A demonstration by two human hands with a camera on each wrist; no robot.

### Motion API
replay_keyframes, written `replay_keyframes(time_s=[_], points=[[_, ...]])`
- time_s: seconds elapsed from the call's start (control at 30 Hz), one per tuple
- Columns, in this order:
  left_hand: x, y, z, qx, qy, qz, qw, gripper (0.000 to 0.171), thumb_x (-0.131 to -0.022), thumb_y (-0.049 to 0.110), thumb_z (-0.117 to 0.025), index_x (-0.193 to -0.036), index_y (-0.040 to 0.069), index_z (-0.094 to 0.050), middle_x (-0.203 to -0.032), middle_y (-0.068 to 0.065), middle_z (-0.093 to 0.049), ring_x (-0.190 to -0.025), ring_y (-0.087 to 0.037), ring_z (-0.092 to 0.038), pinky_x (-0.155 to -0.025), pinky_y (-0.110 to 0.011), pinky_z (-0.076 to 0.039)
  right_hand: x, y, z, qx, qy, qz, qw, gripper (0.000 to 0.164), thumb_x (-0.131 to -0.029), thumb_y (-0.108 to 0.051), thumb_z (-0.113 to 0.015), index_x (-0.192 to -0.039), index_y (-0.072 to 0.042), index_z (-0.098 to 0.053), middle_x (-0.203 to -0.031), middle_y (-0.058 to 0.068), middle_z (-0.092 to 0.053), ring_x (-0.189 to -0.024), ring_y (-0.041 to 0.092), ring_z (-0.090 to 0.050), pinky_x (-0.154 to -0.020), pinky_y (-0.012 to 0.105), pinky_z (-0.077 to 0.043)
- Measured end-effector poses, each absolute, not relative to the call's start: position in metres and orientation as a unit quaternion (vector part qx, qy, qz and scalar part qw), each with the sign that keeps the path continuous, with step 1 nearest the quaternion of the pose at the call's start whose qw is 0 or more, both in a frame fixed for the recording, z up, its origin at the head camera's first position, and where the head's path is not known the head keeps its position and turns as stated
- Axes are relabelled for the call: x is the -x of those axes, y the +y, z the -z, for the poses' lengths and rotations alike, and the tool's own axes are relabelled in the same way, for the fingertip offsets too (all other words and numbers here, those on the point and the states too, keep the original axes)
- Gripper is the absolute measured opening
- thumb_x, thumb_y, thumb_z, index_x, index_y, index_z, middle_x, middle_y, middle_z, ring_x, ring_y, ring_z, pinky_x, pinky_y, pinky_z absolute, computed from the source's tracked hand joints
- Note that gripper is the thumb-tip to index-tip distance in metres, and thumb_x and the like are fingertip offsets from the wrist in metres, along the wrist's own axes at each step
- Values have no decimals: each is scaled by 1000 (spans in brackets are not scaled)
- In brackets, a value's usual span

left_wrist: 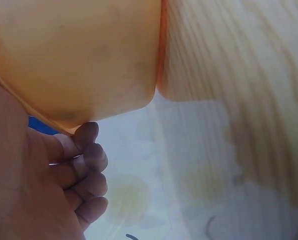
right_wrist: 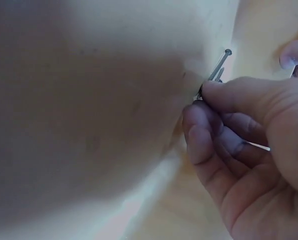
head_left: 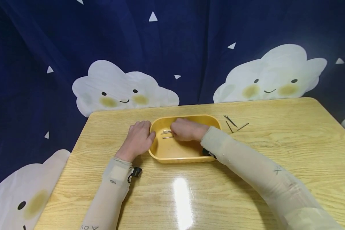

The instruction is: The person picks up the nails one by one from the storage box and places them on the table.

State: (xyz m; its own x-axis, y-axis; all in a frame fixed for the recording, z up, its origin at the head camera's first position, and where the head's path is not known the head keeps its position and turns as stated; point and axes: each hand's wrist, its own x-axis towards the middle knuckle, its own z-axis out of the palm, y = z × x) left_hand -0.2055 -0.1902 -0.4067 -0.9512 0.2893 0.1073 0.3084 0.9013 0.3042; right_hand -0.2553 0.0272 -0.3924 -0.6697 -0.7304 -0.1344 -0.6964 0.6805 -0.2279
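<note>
A yellow plastic tub (head_left: pixel 172 151) stands on the table. My left hand (head_left: pixel 139 137) grips its left end, thumb over the rim and fingers curled against the outside wall (left_wrist: pixel 109 65). Inside the tub, my right hand (head_left: pixel 185 129) has thumb and fingertips together. In the right wrist view, that hand (right_wrist: pixel 248 135) pinches at a metal nail (right_wrist: pixel 218 66), whose headed end sticks out past the thumb; a second shank shows just beside it. A few nails (head_left: pixel 168 137) show on the tub floor left of the right hand, their right ends partly hidden by it.
Several loose nails (head_left: pixel 230 121) lie on the wooden table (head_left: pixel 276 134) beyond the tub's right end. A dark blue curtain (head_left: pixel 189 38) with cloud prints hangs along the table's far edge. Small cameras (head_left: pixel 135 172) are strapped to both sleeved wrists.
</note>
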Motion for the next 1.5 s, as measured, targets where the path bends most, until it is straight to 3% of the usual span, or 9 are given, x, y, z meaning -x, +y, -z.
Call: replay_keyframes(time_s=[0.17,0.37,0.73,1.5], points=[[206,-190,407,155,-974,162,34,21,-103,26,-47,-100,8,-55,-83,-6,-50,-83,-27,-46,-79,-37,-32,255,29,391,383,912,101,107,25,-91,-2,-59,-69,-13,-64,-63,-4,-53,-59,13,-45,-54,23,-38],[205,-190,406,156,-973,164,34,20,-103,26,-47,-99,8,-55,-82,-6,-50,-83,-27,-45,-78,-36,-31,254,30,388,374,915,98,118,33,-90,0,-58,-62,-17,-52,-57,-5,-42,-55,12,-38,-50,23,-31],[205,-190,405,156,-974,162,35,20,-103,26,-47,-100,8,-55,-82,-6,-50,-83,-27,-45,-77,-36,-30,250,27,387,384,914,45,126,32,-93,-10,-66,-66,-17,-50,-63,-2,-50,-61,15,-48,-57,29,-44],[205,-190,408,152,-974,163,33,21,-104,26,-45,-100,8,-56,-84,-6,-52,-84,-27,-46,-78,-37,-31,248,33,382,379,910,36,165,36,-96,-13,-64,-65,-19,-44,-61,-5,-42,-55,10,-44,-52,23,-37]])
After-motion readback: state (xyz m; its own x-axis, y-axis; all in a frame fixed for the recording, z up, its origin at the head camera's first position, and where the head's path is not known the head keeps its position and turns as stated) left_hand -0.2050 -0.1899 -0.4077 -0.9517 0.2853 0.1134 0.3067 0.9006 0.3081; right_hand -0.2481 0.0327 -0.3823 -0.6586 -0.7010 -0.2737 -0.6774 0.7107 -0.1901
